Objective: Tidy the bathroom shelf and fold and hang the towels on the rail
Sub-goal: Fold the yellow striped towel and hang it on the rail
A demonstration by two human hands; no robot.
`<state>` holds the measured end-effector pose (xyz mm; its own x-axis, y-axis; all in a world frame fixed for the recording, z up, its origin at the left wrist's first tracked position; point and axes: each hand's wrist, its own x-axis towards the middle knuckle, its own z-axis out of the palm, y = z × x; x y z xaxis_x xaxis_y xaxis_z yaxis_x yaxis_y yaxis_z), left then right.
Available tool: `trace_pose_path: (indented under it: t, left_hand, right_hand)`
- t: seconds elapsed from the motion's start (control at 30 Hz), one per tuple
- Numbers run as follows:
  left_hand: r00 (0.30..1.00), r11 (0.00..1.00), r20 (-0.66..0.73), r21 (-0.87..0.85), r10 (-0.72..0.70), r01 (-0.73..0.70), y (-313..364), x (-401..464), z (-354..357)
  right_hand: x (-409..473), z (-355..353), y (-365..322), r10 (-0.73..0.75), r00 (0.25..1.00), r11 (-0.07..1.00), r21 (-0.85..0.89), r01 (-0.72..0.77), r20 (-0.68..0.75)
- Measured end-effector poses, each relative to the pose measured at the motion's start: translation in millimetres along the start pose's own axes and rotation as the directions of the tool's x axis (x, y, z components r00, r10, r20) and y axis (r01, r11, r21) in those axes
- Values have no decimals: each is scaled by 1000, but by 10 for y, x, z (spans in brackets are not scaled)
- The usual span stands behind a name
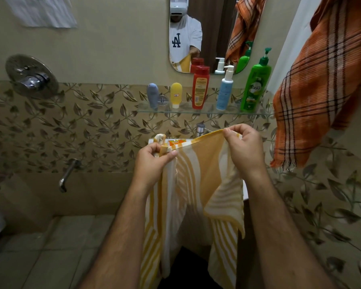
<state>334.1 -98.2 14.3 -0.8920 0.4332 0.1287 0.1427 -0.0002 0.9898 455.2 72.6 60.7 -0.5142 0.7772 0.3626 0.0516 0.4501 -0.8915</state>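
Note:
A yellow-and-white striped towel [198,184] hangs in front of me, stretched between both hands below the glass shelf [206,111]. My left hand [154,159] pinches its upper left corner, bunched with a label showing. My right hand [244,147] grips the upper right edge. On the shelf stand a grey-blue tube [153,95], a yellow tube [176,94], a red bottle [200,87], a blue-and-white pump bottle [225,88] and a green pump bottle [255,84]. An orange plaid towel [313,90] hangs at the right; what holds it is out of view.
A mirror [208,28] hangs above the shelf. A round shower valve [30,77] and a wall spout [68,174] are at the left. A small tap [200,129] shows behind the striped towel, above a white basin edge. Tiled floor lies at lower left.

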Motion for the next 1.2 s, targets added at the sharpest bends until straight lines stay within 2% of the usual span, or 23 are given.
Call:
trace_pose_path:
  t: [0.07,0.13,0.23,0.37,0.47,0.53,0.63,0.7,0.83,1.0,1.13,1.2]
  left_hand:
    - [992,982,104,-165,-76,92,18,-38,-8]
    - [970,955,229,-260,-80,140,26,-65,11]
    - [947,969,320,-243,35,46,73,-91,119]
    - [908,988,402,-139,123,-72,175,-125,302]
    - [940,989,317,-116,122,-90,157,-111,338]
    - [969,988,212,-119,126,-102,130,-80,311]
    - [993,989,65,-119,94,-86,98,-25,248]
    - [997,991,30,-112,70,-67,107,-18,223]
    - [998,986,-24,-156,53,-56,119,-16,166]
    - [998,987,-62,-163,-7,-3,72,-12,119]
    - [995,987,-92,-163,-25,10,62,-25,130]
    - [996,988,-82,-149,-45,32,54,-31,135]
  right_hand:
    - [-11,-7,-42,26,999,996,81,-27,20]
    - [-35,-28,-103,50,990,987,143,-69,133]
    - [-77,-3,-165,54,927,979,162,-121,370]
    - [-124,90,-156,48,860,958,219,-183,508]
    - [-131,76,-137,63,844,923,291,-253,532]
    - [-119,10,-98,69,828,936,251,-247,556]
    - [-99,-127,15,129,792,975,70,-212,597]
    - [-85,-214,90,201,762,977,-69,-201,616]
    - [-105,-389,200,332,631,941,-288,-176,701]
    - [-80,-561,228,291,646,944,-100,-315,706]
    - [-47,-625,153,256,605,926,-11,-378,754]
    - [-49,-578,97,188,664,909,127,-396,724]
